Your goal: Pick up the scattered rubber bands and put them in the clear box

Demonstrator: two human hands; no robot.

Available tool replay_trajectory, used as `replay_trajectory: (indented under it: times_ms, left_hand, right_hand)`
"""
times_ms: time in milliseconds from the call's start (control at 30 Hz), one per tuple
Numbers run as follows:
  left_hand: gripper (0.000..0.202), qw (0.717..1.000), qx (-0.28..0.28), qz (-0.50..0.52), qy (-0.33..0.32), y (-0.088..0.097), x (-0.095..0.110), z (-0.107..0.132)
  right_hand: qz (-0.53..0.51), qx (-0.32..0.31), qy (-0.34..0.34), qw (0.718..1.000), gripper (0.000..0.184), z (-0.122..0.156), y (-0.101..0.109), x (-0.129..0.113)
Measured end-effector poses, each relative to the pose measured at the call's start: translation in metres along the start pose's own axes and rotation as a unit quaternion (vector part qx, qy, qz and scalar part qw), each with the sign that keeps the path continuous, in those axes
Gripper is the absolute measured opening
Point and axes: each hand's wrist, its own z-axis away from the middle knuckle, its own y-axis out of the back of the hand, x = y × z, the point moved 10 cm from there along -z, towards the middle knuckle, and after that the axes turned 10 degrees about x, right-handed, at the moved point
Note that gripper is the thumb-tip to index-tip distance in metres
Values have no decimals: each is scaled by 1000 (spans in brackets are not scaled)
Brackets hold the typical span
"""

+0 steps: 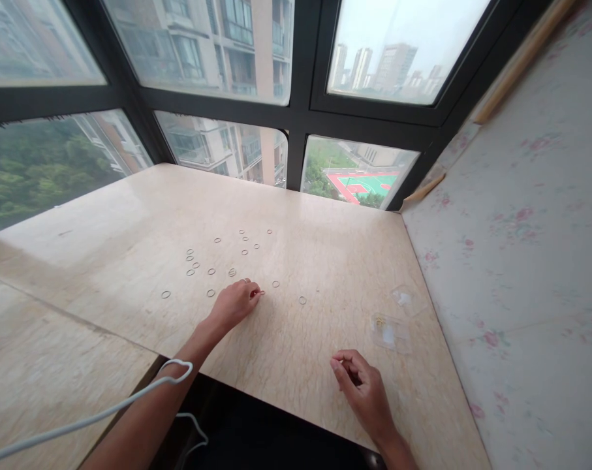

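- The left hand (234, 303) lies just left of the frame's centre. Its thumb and forefinger are pinched together on a small metal ring (259, 293) at the fingertips.
- That ring is tiny and partly covered by the fingers. I cannot tell whether it rests on the table (129, 222) or is raised off it, or how it is tilted.
- The right hand (361, 385), lower right of centre, has its fingers curled inward with the thumb meeting the forefinger. Whether anything sits between them is hidden.
- Both forearms are cut off by the bottom edge of the frame.
- The other rings (212, 271) lie flat on the table, scattered in a loose band. It runs from the left of the left hand up toward the middle of the frame, and one stray ring (302, 300) sits to the right of the fingertips.
- Two clear plastic box halves (391, 333) lie near the table's right edge, above the right hand. They are almost see-through, and the small yellowish bits inside are too blurred to identify.
- A white cable (94, 414) loops over the left forearm and leaves the frame at lower left.
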Motion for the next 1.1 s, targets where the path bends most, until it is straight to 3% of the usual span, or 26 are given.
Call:
replay_trajectory:
  times_ms: [267, 533, 800, 1100]
  left_hand:
    - [15, 997, -55, -32, 32, -5, -8, -6]
    - [13, 997, -40, -42, 59, -5, -10, -3]
    - [16, 995, 0, 55, 88, 6, -5, 2]
    - [15, 972, 58, 204, 104, 23, 18, 1]
  right_hand:
    - [11, 16, 20, 1000, 28, -1, 3, -7]
    - [-1, 8, 15, 1000, 26, -1, 3, -7]
    - [3, 1, 12, 1000, 27, -2, 2, -6]
    - [-4, 4, 11, 1000, 25, -2, 1, -1]
